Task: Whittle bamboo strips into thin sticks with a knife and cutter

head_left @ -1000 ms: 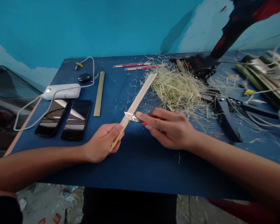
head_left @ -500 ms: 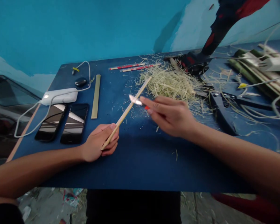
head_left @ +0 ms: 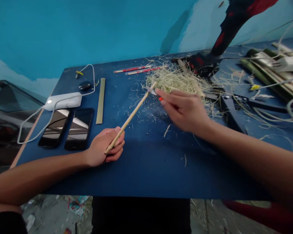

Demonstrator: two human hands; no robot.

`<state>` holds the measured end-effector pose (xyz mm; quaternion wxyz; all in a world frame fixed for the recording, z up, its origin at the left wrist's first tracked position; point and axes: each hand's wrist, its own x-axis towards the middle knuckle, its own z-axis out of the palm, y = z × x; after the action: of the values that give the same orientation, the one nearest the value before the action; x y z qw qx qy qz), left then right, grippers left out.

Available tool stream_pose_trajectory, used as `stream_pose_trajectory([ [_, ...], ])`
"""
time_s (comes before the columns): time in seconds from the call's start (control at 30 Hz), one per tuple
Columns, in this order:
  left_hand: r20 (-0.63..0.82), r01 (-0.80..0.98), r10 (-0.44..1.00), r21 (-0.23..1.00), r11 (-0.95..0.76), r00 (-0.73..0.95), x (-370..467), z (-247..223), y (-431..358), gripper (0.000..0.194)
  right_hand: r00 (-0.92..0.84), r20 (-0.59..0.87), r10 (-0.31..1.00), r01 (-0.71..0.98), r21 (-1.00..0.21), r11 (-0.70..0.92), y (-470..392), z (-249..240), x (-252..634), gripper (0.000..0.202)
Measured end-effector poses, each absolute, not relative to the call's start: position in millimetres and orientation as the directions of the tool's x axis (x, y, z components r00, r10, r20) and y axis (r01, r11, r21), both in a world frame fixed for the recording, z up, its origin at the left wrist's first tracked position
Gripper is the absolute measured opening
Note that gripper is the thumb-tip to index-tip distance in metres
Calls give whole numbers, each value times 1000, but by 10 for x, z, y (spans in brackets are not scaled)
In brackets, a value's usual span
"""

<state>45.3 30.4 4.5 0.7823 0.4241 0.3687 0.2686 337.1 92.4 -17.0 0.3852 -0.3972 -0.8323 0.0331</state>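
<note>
My left hand (head_left: 107, 146) is wrapped round the lower end of a thin pale stick (head_left: 132, 115), which looks like split bamboo and slants up to the right. In my right hand (head_left: 183, 109) is a small knife (head_left: 151, 91); a bit of orange-red shows at its handle, most of which my fingers cover. The blade lies against the stick near its far tip. Behind that tip spreads a heap of fine pale shavings (head_left: 173, 79). A flat greenish bamboo strip (head_left: 101, 100) lies left of the stick.
Two phones (head_left: 54, 128), a white power bank (head_left: 63, 101) with a cable and a black mouse (head_left: 84, 85) lie at left. Two red-wrapped sticks (head_left: 133, 69) are at the back. Pruning shears (head_left: 230, 109), a black-red power tool (head_left: 202, 63) and bamboo pieces (head_left: 258, 70) occupy the right.
My right hand has moved the knife up and away along the stick, from its middle part to near its far tip. My left hand keeps its hold, almost unmoved.
</note>
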Motion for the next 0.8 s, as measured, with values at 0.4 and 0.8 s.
stream_pose_trajectory([
  [0.4,-313,-121,746,878,464,589,459,45,309,57,-524,619,586,600,-220,769,803,-226,3274,52],
  [0.8,-326,-107,761,883,457,561,470,59,302,58,-584,585,562,546,-228,806,751,-199,3272,51],
])
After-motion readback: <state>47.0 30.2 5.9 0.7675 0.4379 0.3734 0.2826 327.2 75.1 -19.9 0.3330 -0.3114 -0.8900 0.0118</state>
